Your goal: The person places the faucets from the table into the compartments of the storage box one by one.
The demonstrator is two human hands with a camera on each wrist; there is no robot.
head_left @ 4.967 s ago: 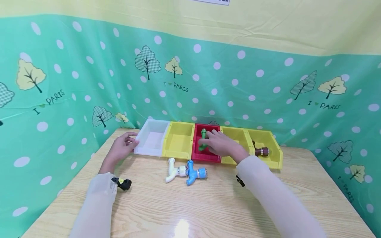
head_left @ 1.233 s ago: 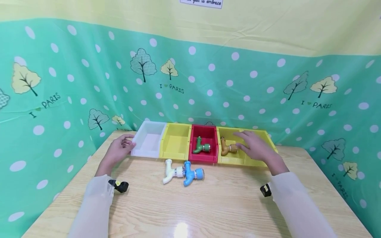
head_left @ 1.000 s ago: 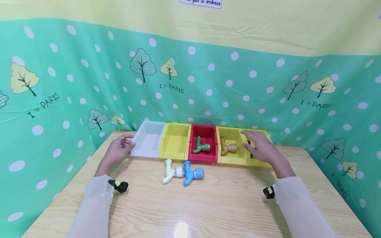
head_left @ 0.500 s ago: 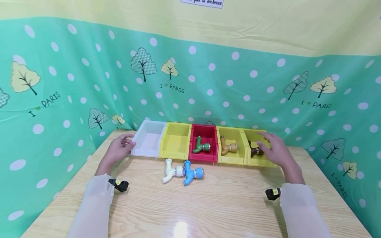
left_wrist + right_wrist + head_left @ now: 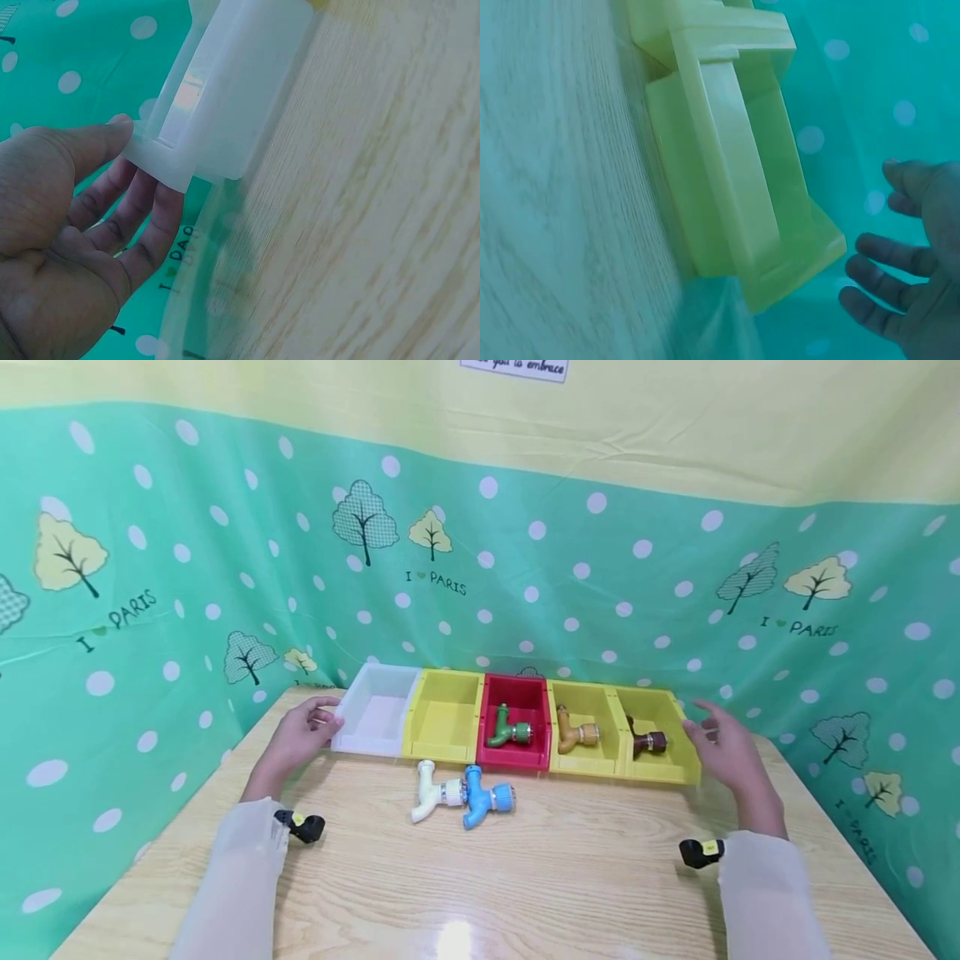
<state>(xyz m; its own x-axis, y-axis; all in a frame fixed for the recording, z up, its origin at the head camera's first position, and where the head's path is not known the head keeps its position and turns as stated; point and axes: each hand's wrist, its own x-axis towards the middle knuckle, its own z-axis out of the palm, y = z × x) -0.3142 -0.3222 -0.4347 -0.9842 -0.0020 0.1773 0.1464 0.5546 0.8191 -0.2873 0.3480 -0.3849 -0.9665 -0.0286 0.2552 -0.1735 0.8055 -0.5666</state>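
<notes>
My left hand [image 5: 296, 739] grips the outer wall of the white bin [image 5: 377, 722] at the row's left end; in the left wrist view its thumb lies on the rim with the fingers behind. Just beyond the row's right end, my right hand [image 5: 731, 756] is held apart from the last yellow bin [image 5: 735, 150], fingers loosely spread and holding nothing. That bin contains a dark brown tap [image 5: 648, 742]. A tan tap [image 5: 576, 732] lies in the yellow bin beside it, and a green tap [image 5: 510, 728] in the red bin [image 5: 516, 762].
On the wooden table [image 5: 480, 885], in front of the row, a white tap [image 5: 432, 792] and a blue tap [image 5: 486, 797] lie side by side. Between the white and red bins stands another yellow bin [image 5: 444, 710]. A dotted green curtain [image 5: 480, 568] hangs behind.
The green tap, gripped by my right hand earlier, now lies in the red bin. My right hand has moved rightward past the row's end, uncovering the tan and brown taps. The left hand stays put.
</notes>
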